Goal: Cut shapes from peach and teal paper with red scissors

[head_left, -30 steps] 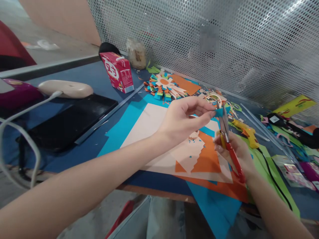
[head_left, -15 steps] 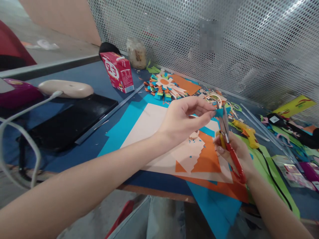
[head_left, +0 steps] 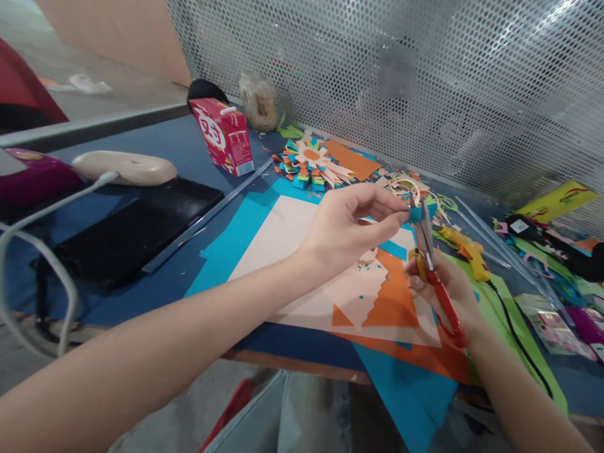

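Observation:
Between thumb and fingertips, my left hand pinches a small piece of blue paper. My right hand is closed round the handles of red-handled scissors, whose slightly parted blades point up at the blue paper. Below the hands lie a pale pink sheet, an orange sheet and a pink piece with a zigzag edge. Tiny blue scraps dot that pink piece. Behind my left hand sits a fringed paper flower in several colours.
At the left are a black phone, a cream device with a white cable, and a pink drink carton. Right of the scissors lies a yellow glue gun on green paper. A perforated metal panel rises behind the table.
The blue paper has shifted slightly and looks narrower between the scissor blades. Both hands stay almost in the same place.

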Demonstrator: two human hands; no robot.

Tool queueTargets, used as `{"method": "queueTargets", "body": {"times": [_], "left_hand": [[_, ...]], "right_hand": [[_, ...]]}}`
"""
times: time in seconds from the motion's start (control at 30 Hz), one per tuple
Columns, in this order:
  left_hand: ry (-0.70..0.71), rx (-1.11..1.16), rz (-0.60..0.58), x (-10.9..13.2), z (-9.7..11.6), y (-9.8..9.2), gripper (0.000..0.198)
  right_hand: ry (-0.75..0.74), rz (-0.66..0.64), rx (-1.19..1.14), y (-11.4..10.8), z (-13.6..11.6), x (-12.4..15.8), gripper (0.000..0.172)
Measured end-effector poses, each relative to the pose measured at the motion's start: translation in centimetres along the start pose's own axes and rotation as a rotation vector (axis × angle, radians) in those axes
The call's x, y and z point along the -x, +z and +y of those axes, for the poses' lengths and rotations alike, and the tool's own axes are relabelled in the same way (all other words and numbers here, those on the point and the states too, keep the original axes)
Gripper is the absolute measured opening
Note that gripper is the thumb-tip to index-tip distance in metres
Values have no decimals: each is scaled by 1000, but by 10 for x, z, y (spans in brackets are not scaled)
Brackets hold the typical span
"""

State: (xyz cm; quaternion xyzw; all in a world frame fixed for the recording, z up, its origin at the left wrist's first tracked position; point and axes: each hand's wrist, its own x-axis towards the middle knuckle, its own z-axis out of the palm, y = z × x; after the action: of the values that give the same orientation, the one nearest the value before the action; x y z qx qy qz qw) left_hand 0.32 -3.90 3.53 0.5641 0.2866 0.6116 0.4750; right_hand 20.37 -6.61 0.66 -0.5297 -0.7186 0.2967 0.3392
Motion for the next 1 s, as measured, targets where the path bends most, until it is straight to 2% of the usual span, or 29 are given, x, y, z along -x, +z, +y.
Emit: {"method": "queueTargets", "body": {"times": [0.3,1.0], "left_hand": [[15,-19,1,0,0,0,14],[-2,11,0,-1,0,1,7]], "right_hand": [[1,-13,7,-1,-4,0,28],[-11,3,-6,1,-15,-2,29]]}}
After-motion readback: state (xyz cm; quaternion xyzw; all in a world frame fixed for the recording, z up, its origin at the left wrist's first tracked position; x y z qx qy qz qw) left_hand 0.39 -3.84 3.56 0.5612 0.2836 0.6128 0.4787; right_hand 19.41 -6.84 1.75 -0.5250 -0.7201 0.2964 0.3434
